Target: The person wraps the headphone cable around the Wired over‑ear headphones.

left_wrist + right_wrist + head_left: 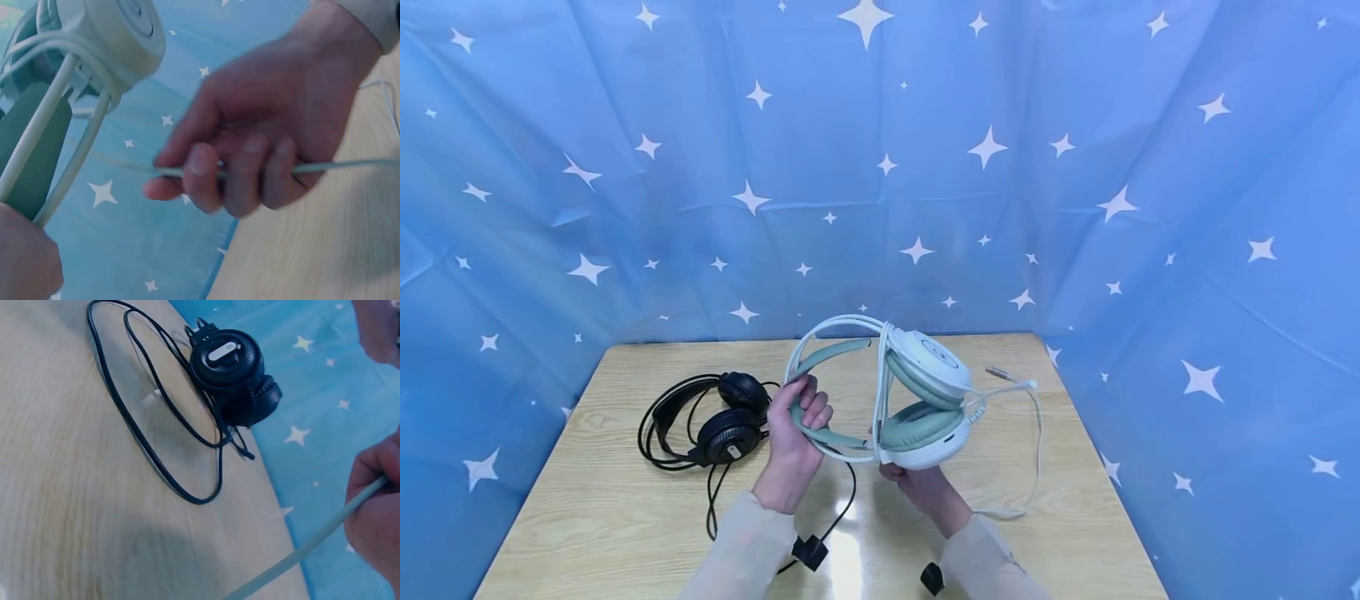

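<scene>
White-and-green headphones (936,358) are held up over the table, ear cups toward the right. My left hand (797,429) grips their headband, fingers curled round the green padding (829,353). Strands of pale cable (881,392) wrap around the band beside the ear cups. Below the lower cup is my right hand (928,492), partly hidden by it in the head view. In the left wrist view, the right hand's curled fingers (240,181) hold a stretch of the pale cable (350,165). That cable runs taut from the hand in the right wrist view too.
Black headphones (730,433) lie on the left of the wooden table (625,517), their black cord (119,403) looped nearby. A black block-like piece (810,552) sits near the front. At the right, the white cable's loose end with its plug (997,372) extends. A starry blue curtain (820,167) hangs behind.
</scene>
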### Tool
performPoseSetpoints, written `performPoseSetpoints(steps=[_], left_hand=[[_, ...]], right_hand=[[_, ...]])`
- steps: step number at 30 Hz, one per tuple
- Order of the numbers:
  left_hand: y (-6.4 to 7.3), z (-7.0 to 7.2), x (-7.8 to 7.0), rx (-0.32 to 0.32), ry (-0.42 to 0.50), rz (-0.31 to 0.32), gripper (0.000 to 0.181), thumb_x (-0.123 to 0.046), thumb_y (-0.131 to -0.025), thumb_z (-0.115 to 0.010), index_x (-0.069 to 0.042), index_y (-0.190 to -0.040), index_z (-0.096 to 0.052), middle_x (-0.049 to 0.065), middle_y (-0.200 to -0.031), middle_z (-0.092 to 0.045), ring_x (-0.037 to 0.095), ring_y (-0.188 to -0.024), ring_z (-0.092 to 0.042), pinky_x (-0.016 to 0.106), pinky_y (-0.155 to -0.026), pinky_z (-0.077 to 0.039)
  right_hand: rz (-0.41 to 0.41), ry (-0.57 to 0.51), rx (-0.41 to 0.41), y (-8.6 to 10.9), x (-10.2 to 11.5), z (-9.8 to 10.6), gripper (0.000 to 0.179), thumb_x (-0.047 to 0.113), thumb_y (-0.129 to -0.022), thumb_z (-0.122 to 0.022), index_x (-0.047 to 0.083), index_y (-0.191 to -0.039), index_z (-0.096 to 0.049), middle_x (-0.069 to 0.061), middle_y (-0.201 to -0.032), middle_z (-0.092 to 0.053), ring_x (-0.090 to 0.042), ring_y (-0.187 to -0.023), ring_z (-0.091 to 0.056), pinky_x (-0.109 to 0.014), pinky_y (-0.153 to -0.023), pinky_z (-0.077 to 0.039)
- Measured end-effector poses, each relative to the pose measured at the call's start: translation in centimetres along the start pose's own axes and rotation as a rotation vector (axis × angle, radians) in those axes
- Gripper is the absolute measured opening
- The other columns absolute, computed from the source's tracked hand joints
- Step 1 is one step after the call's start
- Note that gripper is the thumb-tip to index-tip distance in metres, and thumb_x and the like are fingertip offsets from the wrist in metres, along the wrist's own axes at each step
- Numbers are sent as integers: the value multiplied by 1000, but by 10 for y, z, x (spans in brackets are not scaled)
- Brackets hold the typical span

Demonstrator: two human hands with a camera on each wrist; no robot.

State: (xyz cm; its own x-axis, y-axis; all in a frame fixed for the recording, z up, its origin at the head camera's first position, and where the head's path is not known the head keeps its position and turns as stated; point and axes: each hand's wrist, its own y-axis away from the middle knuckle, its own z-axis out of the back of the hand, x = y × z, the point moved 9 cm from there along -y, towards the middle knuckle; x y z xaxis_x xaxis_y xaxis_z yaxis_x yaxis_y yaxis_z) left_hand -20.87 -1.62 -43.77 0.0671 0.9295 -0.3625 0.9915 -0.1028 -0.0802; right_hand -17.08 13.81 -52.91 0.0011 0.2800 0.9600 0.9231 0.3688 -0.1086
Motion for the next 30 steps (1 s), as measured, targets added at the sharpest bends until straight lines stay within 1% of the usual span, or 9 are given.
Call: performPoseSetpoints(steps=[2, 5, 8, 16, 18, 20, 24, 27, 30], left_hand=[[-1, 2, -1, -57, -24, -21, 27, -7, -104, -39, -12, -82, -53, -3, -66, -27, 6, -49, -21, 14, -42, -26], [-2, 6, -1, -132, -53, -44, 25, -7, -104, -41, -12, -83, -55, -4, -64, -30, 5, -47, -24, 15, -41, -26], [-2, 9, -1, -182, -57, -65, 25, -7, -103, -42, -12, -84, -57, -4, -63, -31, 5, -45, -26, 15, -41, -25], [-2, 11, -11, -221, -120, -167, 23, -3, -100, -47, -12, -79, -51, -3, -64, -32, 5, -44, -29, 16, -42, -24], [-2, 10, -13, -223, -145, -185, 23, -2, -100, -48, -12, -79, -50, -3, -65, -32, 4, -45, -29, 16, -42, -24], [-2, 10, -14, -229, -169, -201, 23, -2, -99, -48, -12, -79, -50, -3, -66, -32, 4, -45, -29, 16, -42, -24], [-1, 11, -17, -244, -210, -230, 23, 0, -99, -49, -12, -79, -50, -4, -66, -32, 4, -45, -29, 15, -42, -24], [-1, 11, -19, -242, -227, -255, 22, 1, -99, -48, -10, -80, -51, -4, -65, -32, 4, -44, -28, 16, -41, -24], [-1, 11, -21, -233, -242, -277, 20, 2, -98, -47, -9, -82, -51, -4, -64, -32, 5, -44, -28, 16, -41, -24]], right_hand=[[-87, -180, -50, 0, -8, -1, 28, 17, -111, -42, 22, -103, -68, 12, -74, -55, -1, -57, -38, -17, -55, -29], [-111, -128, -102, 2, -8, -3, 19, 25, -109, -49, 22, -103, -67, 10, -73, -56, -1, -55, -37, -17, -53, -28], [-107, -70, -97, 4, -3, -8, 18, 23, -109, -49, 22, -107, -67, 9, -78, -57, -2, -57, -37, -17, -54, -28], [-53, 57, -58, 5, 6, -17, 30, 21, -110, -47, 30, -111, -76, 6, -77, -55, -2, -56, -37, -18, -51, -29], [-51, 78, -63, 6, 7, -17, 28, 20, -110, -47, 23, -106, -74, 6, -75, -54, -3, -55, -36, -18, -51, -28], [-54, 98, -69, 7, 7, -17, 26, 18, -109, -47, 10, -100, -70, 6, -72, -53, -3, -53, -36, -18, -50, -28], [-50, 137, -65, 8, 10, -20, 35, 18, -110, -46, -14, -105, -59, 5, -73, -54, -2, -52, -36, -17, -49, -28], [-44, 146, -58, 8, 13, -22, 37, 18, -111, -45, -17, -117, -57, 5, -75, -56, -2, -52, -37, -17, -49, -29], [-52, 145, -63, 8, 13, -22, 38, 18, -111, -44, -17, -116, -57, 5, -75, -56, -1, -51, -36, -17, -49, -30]])
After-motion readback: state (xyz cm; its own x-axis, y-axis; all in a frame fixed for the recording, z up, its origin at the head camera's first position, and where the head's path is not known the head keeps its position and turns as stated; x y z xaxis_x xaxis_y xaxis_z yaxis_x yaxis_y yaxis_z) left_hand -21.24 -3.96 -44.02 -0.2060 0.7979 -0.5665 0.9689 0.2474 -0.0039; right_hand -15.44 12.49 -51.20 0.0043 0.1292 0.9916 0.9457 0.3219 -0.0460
